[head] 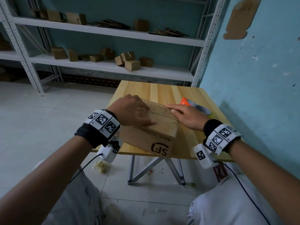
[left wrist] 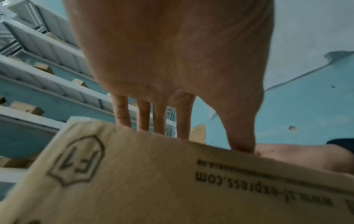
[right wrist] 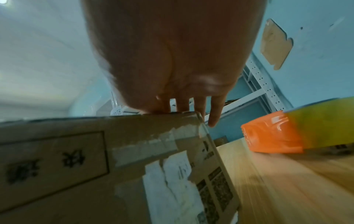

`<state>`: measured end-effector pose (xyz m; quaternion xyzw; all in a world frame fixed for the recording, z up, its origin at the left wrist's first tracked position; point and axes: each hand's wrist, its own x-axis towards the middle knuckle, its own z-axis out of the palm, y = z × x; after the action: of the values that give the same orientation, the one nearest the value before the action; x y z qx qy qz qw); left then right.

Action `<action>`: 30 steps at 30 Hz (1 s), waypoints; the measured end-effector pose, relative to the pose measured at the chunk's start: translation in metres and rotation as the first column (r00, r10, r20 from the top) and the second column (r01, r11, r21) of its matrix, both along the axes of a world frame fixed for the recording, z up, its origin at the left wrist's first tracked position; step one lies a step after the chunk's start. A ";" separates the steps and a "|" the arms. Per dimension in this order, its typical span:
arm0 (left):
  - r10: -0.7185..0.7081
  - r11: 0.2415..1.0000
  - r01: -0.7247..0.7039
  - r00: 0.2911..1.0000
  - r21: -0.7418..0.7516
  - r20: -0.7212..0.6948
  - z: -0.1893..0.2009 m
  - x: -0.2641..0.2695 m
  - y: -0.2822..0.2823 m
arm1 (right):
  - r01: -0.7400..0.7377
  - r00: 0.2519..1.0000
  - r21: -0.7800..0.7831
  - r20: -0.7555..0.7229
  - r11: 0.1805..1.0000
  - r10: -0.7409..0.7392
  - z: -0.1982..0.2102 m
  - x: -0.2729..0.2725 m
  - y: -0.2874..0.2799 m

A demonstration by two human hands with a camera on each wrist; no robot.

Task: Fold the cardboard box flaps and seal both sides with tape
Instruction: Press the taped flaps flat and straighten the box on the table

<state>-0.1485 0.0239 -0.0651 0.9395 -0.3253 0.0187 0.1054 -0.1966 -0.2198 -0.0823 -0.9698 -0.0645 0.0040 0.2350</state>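
A brown cardboard box printed with "SF" sits near the front edge of the wooden table, its top flaps folded down flat. My left hand lies flat on the left half of the top, fingers straight. My right hand rests flat on the right half, near the edge. In the left wrist view my fingers reach over the box top. The right wrist view shows the box side with old tape and torn label remains. A tape roll in an orange dispenser lies just right of the box.
The tape roll with orange dispenser lies on the table near the blue wall on the right. Grey metal shelving with several small cardboard boxes stands behind the table. Tiled floor lies to the left.
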 end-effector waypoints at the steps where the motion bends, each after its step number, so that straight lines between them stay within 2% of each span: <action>1: 0.014 0.999 -0.014 1.000 -0.037 0.000 0.001 0.001 0.000 | 0.016 1.000 0.011 0.015 1.000 -0.016 0.000 0.000 0.000; 5: 0.112 0.981 -0.069 0.963 -0.181 0.243 0.001 0.007 0.004 | 0.118 0.991 -0.164 0.080 0.979 -0.106 0.002 -0.003 0.009; 8: 0.046 0.969 -0.018 0.993 -0.246 0.108 0.000 0.006 0.003 | 0.129 0.989 -0.245 0.104 0.961 -0.106 0.004 -0.002 0.016; 11: -0.026 0.976 0.023 1.000 -0.217 -0.009 -0.008 0.006 0.003 | 0.123 0.988 -0.282 0.127 0.951 -0.090 0.007 -0.001 0.021; 16: -0.016 0.978 0.010 1.000 -0.206 -0.027 -0.013 0.005 0.004 | 0.031 0.985 -0.255 0.170 0.967 0.014 0.002 0.002 0.021; 22: 0.001 0.989 -0.002 1.000 -0.146 -0.005 -0.017 0.007 0.002 | 0.099 0.960 -0.345 0.279 0.934 0.001 -0.004 0.003 0.028; 30: -0.039 0.988 0.033 0.999 -0.154 -0.033 -0.025 0.018 0.008 | 0.116 0.952 -0.412 0.306 0.904 0.017 -0.007 0.008 0.029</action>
<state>-0.1300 0.0320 -0.0900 0.9228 -0.3378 0.0250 0.1835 -0.1887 -0.1911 -0.0895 -0.9880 -0.0725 -0.1364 0.0056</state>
